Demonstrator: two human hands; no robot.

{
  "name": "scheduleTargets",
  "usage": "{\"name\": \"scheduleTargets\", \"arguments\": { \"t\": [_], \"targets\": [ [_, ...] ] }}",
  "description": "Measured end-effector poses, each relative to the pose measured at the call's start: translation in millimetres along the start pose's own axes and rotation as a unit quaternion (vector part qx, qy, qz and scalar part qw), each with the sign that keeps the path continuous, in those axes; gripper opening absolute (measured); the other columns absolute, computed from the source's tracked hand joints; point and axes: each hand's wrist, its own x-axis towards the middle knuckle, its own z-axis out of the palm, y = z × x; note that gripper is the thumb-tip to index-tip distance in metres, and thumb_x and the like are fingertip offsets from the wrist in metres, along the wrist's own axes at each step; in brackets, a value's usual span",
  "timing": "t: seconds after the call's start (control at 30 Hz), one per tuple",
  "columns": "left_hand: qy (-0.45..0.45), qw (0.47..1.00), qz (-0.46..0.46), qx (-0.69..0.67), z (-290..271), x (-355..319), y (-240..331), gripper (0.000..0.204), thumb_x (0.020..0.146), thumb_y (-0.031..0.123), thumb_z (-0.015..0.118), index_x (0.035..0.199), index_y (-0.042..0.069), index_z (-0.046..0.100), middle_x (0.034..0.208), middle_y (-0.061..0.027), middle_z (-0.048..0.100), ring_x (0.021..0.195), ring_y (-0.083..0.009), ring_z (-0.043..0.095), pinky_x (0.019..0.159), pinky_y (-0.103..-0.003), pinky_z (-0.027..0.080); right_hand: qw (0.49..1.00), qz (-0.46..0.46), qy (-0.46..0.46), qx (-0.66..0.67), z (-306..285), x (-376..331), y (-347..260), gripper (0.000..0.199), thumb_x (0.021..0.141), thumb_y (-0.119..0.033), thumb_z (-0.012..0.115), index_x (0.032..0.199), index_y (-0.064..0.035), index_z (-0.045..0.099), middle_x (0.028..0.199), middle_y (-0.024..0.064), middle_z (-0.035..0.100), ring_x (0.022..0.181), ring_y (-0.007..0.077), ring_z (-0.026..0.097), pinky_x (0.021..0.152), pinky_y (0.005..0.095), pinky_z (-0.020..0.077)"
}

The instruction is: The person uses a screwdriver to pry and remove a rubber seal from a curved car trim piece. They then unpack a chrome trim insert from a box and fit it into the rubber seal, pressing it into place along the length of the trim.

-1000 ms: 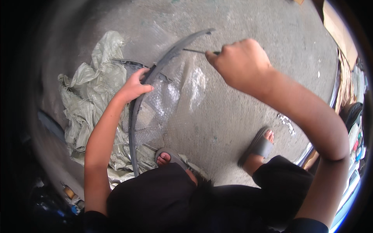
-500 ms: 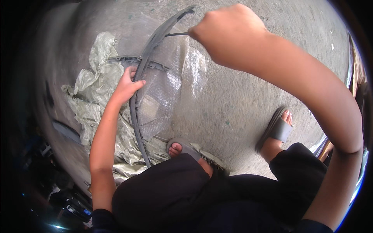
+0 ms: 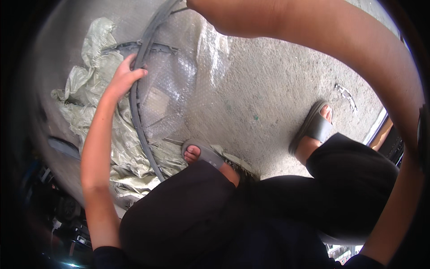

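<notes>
A long curved dark grey plastic strip (image 3: 135,117) stands on edge on the ground, arching from near my left foot up to the top of the picture. Clear bubble wrap (image 3: 181,80) hangs inside its curve. My left hand (image 3: 122,79) grips the strip about halfway up, fingers wrapped over its edge. My right arm sweeps across the top of the view. My right hand (image 3: 201,5) is cut off by the upper edge, near the strip's top end and a thin rod (image 3: 180,9) sticking out there. Its fingers are hidden.
A crumpled pale green sheet (image 3: 85,96) lies on the concrete floor (image 3: 268,89) under and left of the strip, with another dark part (image 3: 118,45) on it. My feet wear grey sandals (image 3: 316,127). A small metal piece (image 3: 347,96) lies at right, dark clutter at lower left.
My right hand has risen up and out past the top edge. The view has tilted down toward my legs. My left hand stays gripped on the curved strip.
</notes>
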Motion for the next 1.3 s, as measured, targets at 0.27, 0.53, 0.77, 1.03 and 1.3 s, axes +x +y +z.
{"name": "scheduleTargets", "arguments": {
  "t": [0.27, 0.53, 0.77, 1.03, 1.3],
  "targets": [
    [-0.041, 0.998, -0.044, 0.010, -8.8, 6.0, 2.7, 0.065, 0.085, 0.022, 0.071, 0.144, 0.000, 0.055, 0.116, -0.0073, 0.064, 0.106, -0.0174, 0.059, 0.095, -0.033, 0.048, 0.899, 0.153, -0.072, 0.404, 8.2, 3.3, 3.6, 0.019, 0.089, -0.010, 0.075, 0.105, -0.0025, 0.081, 0.105, 0.0169, 0.079, 0.100, 0.0309, 0.077, 0.080, 0.0411, 0.0625],
    [-0.033, 0.999, -0.034, 0.011, -6.6, 4.7, 4.8, 0.060, 0.084, 0.021, 0.071, 0.139, 0.001, 0.057, 0.114, -0.0056, 0.063, 0.104, -0.0159, 0.058, 0.094, -0.032, 0.048, 0.888, 0.172, -0.005, 0.426, 13.0, -11.1, -7.3, 0.023, 0.090, -0.012, 0.074, 0.110, -0.0015, 0.078, 0.109, 0.0180, 0.077, 0.103, 0.0313, 0.076, 0.083, 0.0407, 0.0617],
    [-0.028, 0.998, -0.046, 0.020, -4.5, 4.1, 7.8, 0.059, 0.084, 0.021, 0.071, 0.139, 0.002, 0.057, 0.112, -0.0041, 0.063, 0.099, -0.0145, 0.058, 0.089, -0.031, 0.048, 0.886, 0.171, 0.013, 0.430, 8.8, -17.0, -11.3, 0.027, 0.092, -0.013, 0.073, 0.115, -0.0006, 0.075, 0.113, 0.0190, 0.076, 0.105, 0.0316, 0.076, 0.085, 0.0403, 0.0610],
    [-0.025, 0.999, -0.031, 0.016, -7.0, 4.0, 4.5, 0.057, 0.084, 0.022, 0.071, 0.136, 0.002, 0.058, 0.110, -0.0038, 0.063, 0.097, -0.0136, 0.058, 0.087, -0.029, 0.048, 0.870, 0.196, 0.037, 0.450, 6.7, -15.4, -17.8, 0.031, 0.093, -0.015, 0.072, 0.120, 0.0004, 0.072, 0.118, 0.0201, 0.074, 0.107, 0.0319, 0.074, 0.088, 0.0399, 0.0602],
    [-0.042, 0.997, -0.054, -0.031, -10.9, 5.4, -0.2, 0.053, 0.083, 0.022, 0.070, 0.132, 0.004, 0.060, 0.109, -0.0036, 0.063, 0.094, -0.0131, 0.057, 0.084, -0.028, 0.047, 0.838, 0.242, 0.071, 0.484, 0.3, -27.9, -34.7, 0.036, 0.095, -0.017, 0.071, 0.126, 0.0014, 0.069, 0.122, 0.0213, 0.073, 0.109, 0.0323, 0.073, 0.090, 0.0395, 0.0594]
  ]
}}
